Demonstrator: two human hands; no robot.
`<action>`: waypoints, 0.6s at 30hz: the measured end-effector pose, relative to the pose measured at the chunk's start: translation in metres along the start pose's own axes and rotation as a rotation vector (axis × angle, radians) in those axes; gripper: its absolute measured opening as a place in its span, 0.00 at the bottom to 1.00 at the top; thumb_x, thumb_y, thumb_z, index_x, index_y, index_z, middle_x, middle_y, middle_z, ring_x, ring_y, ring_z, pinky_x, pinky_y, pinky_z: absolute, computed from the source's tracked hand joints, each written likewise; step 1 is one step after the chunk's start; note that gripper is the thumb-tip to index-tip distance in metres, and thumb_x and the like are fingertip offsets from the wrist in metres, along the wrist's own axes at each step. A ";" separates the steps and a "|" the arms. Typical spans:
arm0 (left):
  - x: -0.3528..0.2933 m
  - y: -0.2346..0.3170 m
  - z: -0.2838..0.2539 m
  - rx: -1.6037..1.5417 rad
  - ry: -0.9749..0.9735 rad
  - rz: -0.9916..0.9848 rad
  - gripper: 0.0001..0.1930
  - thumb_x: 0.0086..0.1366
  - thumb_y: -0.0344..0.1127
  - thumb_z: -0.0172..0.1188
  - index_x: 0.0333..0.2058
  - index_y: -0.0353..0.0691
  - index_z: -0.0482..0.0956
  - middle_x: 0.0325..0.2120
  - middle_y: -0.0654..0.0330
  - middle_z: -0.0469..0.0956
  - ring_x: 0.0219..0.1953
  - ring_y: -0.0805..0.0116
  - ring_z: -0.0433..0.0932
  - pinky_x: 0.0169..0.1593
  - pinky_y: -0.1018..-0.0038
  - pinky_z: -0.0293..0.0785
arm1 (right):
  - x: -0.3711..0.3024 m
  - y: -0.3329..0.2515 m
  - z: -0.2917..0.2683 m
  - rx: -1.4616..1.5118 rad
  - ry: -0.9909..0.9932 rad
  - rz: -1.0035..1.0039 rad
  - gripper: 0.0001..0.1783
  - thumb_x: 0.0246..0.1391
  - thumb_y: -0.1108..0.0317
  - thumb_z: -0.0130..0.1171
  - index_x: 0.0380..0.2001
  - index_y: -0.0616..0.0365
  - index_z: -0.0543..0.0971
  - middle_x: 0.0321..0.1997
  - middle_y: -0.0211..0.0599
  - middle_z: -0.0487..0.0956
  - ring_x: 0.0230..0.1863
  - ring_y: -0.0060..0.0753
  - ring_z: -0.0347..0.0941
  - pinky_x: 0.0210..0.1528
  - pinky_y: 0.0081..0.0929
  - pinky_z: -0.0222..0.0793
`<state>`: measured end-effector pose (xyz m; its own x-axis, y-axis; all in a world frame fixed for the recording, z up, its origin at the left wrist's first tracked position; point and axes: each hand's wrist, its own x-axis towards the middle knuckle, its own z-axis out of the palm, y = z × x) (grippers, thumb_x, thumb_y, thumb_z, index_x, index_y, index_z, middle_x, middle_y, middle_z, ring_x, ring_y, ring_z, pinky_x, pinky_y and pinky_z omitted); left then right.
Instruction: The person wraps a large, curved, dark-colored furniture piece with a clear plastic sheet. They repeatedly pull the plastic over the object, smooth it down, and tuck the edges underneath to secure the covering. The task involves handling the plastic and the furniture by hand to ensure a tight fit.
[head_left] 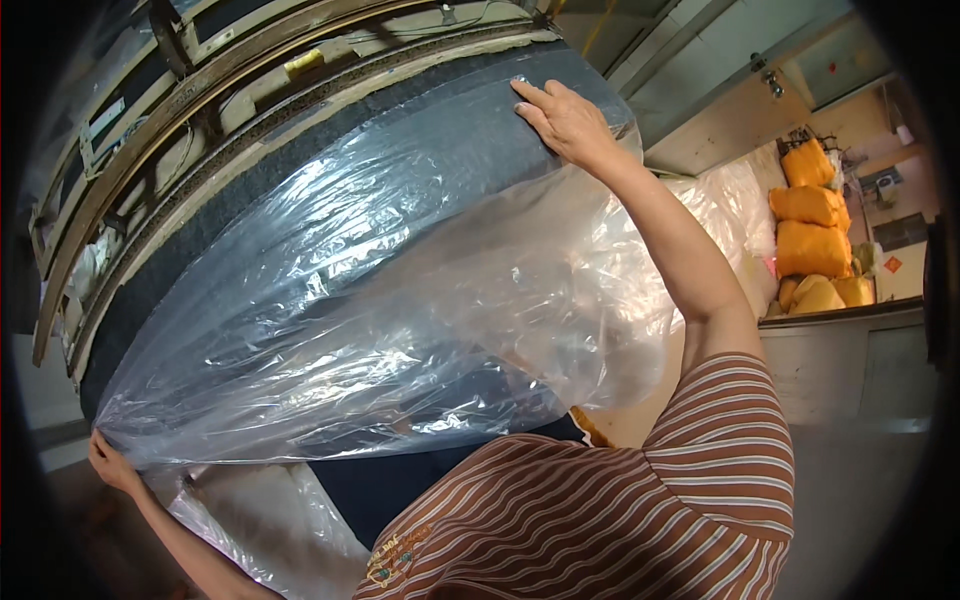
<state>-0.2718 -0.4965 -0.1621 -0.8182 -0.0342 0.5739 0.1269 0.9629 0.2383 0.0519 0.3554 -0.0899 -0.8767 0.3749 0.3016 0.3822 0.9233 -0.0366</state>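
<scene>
Across the dark desk [160,280], clear film [330,240] is lying creased; left fingers [97,450] are pinching its edge, right fingers [533,93] are resting half-parted, grip unclear; even tension should be smoothing it.

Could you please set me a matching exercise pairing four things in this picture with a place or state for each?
1. Clear, shiny plastic sheet
2. Bare left hand
3. Bare right hand
4. Plump orange bundles

A. Stacked at the picture's right
B. Holding gathered plastic at far left
C. Spread across a dark grey flat surface
D. Near the top, right of centre

Pairs: 1-C, 2-B, 3-D, 4-A.
</scene>
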 end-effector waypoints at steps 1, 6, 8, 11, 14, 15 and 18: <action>0.002 0.003 -0.001 -0.027 0.006 0.021 0.19 0.67 0.47 0.51 0.44 0.39 0.80 0.42 0.56 0.78 0.46 0.60 0.76 0.50 0.70 0.68 | 0.000 0.003 0.002 -0.013 0.014 -0.015 0.21 0.60 0.52 0.47 0.51 0.46 0.75 0.35 0.41 0.72 0.41 0.45 0.71 0.42 0.39 0.66; -0.009 0.024 -0.007 -0.036 0.005 -0.025 0.18 0.67 0.47 0.52 0.45 0.39 0.79 0.42 0.56 0.78 0.45 0.62 0.76 0.50 0.72 0.68 | 0.005 0.004 0.001 -0.075 0.093 -0.028 0.20 0.59 0.52 0.49 0.51 0.46 0.75 0.35 0.40 0.71 0.42 0.44 0.70 0.42 0.39 0.64; -0.008 0.022 -0.008 -0.079 0.005 -0.034 0.18 0.67 0.46 0.52 0.45 0.40 0.79 0.42 0.57 0.78 0.45 0.62 0.76 0.50 0.72 0.67 | 0.003 0.001 0.010 -0.085 0.103 -0.005 0.20 0.58 0.52 0.50 0.51 0.45 0.76 0.36 0.40 0.72 0.43 0.43 0.70 0.42 0.39 0.64; -0.011 0.030 -0.009 -0.116 0.016 -0.018 0.17 0.67 0.46 0.52 0.45 0.40 0.79 0.41 0.57 0.78 0.44 0.63 0.76 0.50 0.72 0.67 | 0.015 0.003 0.020 -0.012 0.134 0.009 0.21 0.58 0.51 0.49 0.51 0.45 0.76 0.36 0.39 0.72 0.43 0.42 0.70 0.42 0.40 0.63; -0.007 0.029 -0.036 -0.120 0.054 -0.068 0.18 0.67 0.45 0.53 0.47 0.39 0.79 0.43 0.58 0.78 0.46 0.64 0.75 0.52 0.73 0.67 | 0.026 0.004 0.030 0.002 0.174 -0.028 0.21 0.59 0.51 0.49 0.52 0.45 0.75 0.37 0.39 0.72 0.42 0.42 0.70 0.42 0.40 0.63; -0.007 0.007 -0.056 -0.124 0.092 -0.094 0.18 0.67 0.44 0.53 0.47 0.39 0.79 0.44 0.58 0.78 0.46 0.65 0.75 0.52 0.74 0.67 | 0.028 0.000 0.031 0.014 0.172 -0.045 0.21 0.59 0.50 0.49 0.51 0.45 0.75 0.37 0.39 0.72 0.43 0.42 0.70 0.42 0.40 0.63; -0.017 -0.010 -0.097 -0.200 0.105 -0.093 0.18 0.68 0.41 0.53 0.48 0.34 0.78 0.46 0.58 0.78 0.48 0.68 0.74 0.54 0.74 0.66 | 0.030 -0.001 0.031 0.033 0.173 -0.082 0.21 0.59 0.50 0.49 0.50 0.45 0.77 0.37 0.39 0.73 0.42 0.43 0.70 0.42 0.40 0.63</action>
<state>-0.2050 -0.5317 -0.0982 -0.7703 -0.1579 0.6178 0.1708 0.8823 0.4385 0.0167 0.3686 -0.1103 -0.8402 0.2810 0.4637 0.2994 0.9535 -0.0351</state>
